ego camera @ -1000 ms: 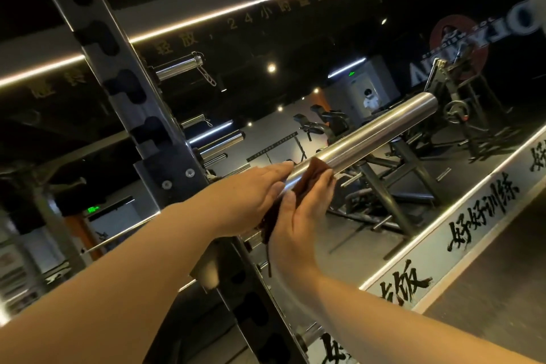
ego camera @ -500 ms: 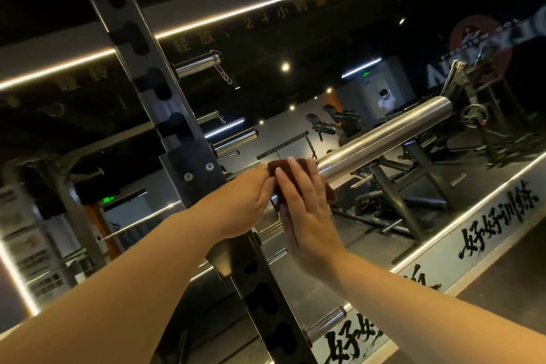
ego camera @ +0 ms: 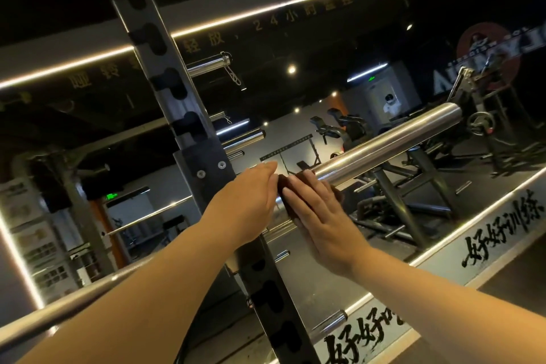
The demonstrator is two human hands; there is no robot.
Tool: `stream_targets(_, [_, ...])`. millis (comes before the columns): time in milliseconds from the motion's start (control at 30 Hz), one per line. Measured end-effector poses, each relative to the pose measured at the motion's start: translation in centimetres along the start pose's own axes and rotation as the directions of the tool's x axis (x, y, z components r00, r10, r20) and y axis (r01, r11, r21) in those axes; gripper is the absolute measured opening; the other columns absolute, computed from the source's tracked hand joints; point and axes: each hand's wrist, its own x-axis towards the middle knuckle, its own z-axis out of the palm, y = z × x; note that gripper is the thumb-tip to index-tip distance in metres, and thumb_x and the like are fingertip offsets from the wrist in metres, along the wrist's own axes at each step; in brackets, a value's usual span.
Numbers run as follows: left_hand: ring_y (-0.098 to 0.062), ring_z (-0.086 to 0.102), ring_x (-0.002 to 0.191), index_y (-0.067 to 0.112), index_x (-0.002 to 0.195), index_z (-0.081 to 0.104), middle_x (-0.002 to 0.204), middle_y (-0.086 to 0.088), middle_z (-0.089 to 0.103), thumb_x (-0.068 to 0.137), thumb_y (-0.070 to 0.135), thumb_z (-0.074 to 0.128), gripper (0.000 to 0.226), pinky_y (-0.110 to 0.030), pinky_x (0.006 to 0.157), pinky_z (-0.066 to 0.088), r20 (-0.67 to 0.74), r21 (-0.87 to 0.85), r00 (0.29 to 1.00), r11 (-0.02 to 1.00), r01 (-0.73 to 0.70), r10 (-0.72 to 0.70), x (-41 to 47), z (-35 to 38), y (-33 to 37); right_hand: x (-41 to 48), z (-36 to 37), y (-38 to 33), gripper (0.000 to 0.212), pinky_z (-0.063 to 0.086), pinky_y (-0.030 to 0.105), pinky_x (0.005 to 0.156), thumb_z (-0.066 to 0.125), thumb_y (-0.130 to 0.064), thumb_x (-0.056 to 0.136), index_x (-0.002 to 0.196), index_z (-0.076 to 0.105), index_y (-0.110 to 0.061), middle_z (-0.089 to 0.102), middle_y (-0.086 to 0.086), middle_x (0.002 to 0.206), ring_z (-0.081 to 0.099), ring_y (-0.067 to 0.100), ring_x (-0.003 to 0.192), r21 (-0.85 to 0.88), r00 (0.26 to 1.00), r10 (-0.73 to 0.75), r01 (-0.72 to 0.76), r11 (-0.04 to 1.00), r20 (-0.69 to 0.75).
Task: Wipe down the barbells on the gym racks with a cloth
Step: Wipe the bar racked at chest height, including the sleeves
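A dimly lit gym. A notched steel rack upright [ego camera: 165, 103] stands near left with a chrome barbell [ego camera: 384, 145] resting across it. Weight machines [ego camera: 396, 201] crowd the far right, and light strips [ego camera: 266, 9] run overhead.

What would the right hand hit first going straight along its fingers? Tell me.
Probably the left hand: the right hand's fingers, flat on the cloth over the barbell, point up-left at its fingertips. Depth unclear.

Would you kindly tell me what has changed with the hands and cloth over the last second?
The right hand rose and laid its fingers flat over the cloth, which no longer hangs loose but is pressed onto the barbell. The left hand stays beside it on the bar.
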Motion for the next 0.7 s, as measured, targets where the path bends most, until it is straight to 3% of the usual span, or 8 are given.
stream_targets(100, [-0.013, 0.041, 0.138, 0.02, 0.149, 0.038, 0.151, 0.002, 0.046, 0.111, 0.037, 0.023, 0.045, -0.017, 0.1, 0.023, 0.006, 0.026, 1.0, 1.0, 0.001, -0.001, -1.1, -0.1, -0.3, 0.8, -1.5, 2.0, 0.058, 0.018, 0.05, 0.128, 0.045, -0.025, 0.105, 0.159, 0.027, -0.015, 0.03, 0.006, 0.164, 0.022, 0.03, 0.156, -0.07, 0.999, -0.003, 0.005, 0.998, 0.042])
stream_targets(167, [-0.013, 0.043, 0.138, 0.022, 0.152, 0.036, 0.151, 0.004, 0.047, 0.111, 0.037, 0.024, 0.045, -0.02, 0.106, 0.029, -0.006, 0.043, 1.0, 0.999, 0.0, 0.0, -1.8, -0.3, -0.4, 3.3, -2.3, 1.2, 0.052, 0.03, 0.054, 0.122, 0.039, -0.033, 0.107, 0.154, 0.037, -0.013, 0.046, 0.007, 0.151, 0.038, 0.029, 0.146, -0.003, 0.985, 0.173, -0.173, 0.985, 0.02])
stream_targets(267, [-0.014, 0.047, 0.135, 0.021, 0.152, 0.037, 0.149, 0.003, 0.051, 0.111, 0.034, 0.027, 0.045, -0.028, 0.111, 0.036, -0.044, 0.1, 0.999, 0.995, -0.023, 0.027, -2.6, -0.4, -0.4, 6.9, -2.7, -1.1, 0.049, 0.042, 0.047, 0.113, 0.031, -0.04, 0.107, 0.145, 0.05, -0.015, 0.06, 0.003, 0.134, 0.051, 0.023, 0.128, 0.121, 0.912, 0.397, -0.408, 0.905, 0.1])
stream_targets(433, [-0.015, 0.043, 0.139, 0.02, 0.154, 0.036, 0.151, 0.002, 0.048, 0.111, 0.03, 0.029, 0.044, -0.03, 0.118, 0.03, -0.049, 0.039, 0.998, 0.999, -0.022, 0.024, -4.5, -0.4, -1.4, 6.4, -3.9, -5.5, 0.035, 0.043, 0.024, 0.107, 0.039, -0.026, 0.111, 0.144, 0.048, -0.022, 0.054, -0.004, 0.132, 0.049, 0.007, 0.121, 0.347, 0.883, 0.427, -0.469, 0.812, 0.195])
stream_targets(567, [-0.01, 0.027, 0.15, 0.024, 0.157, 0.03, 0.161, 0.006, 0.036, 0.111, 0.033, 0.028, 0.048, -0.024, 0.12, 0.016, -0.067, -0.122, 0.996, 0.992, 0.045, -0.054, -7.4, -0.7, -4.0, 5.6, -6.3, -7.7, 0.028, 0.039, 0.004, 0.091, 0.038, -0.023, 0.11, 0.136, 0.048, -0.024, 0.052, -0.005, 0.122, 0.05, -0.009, 0.109, 0.374, 0.88, 0.405, -0.473, 0.797, 0.249])
stream_targets(700, [-0.008, 0.03, 0.148, 0.023, 0.157, 0.029, 0.161, 0.005, 0.037, 0.11, 0.038, 0.026, 0.05, -0.022, 0.117, 0.019, -0.1, -0.135, 0.985, 0.983, 0.125, -0.139, -10.8, -0.7, -7.3, 8.6, -6.9, -7.1, 0.023, 0.047, 0.008, 0.078, 0.036, -0.024, 0.111, 0.132, 0.046, -0.025, 0.053, -0.003, 0.119, 0.058, 0.004, 0.099, 0.42, 0.829, 0.522, -0.554, 0.719, 0.2])
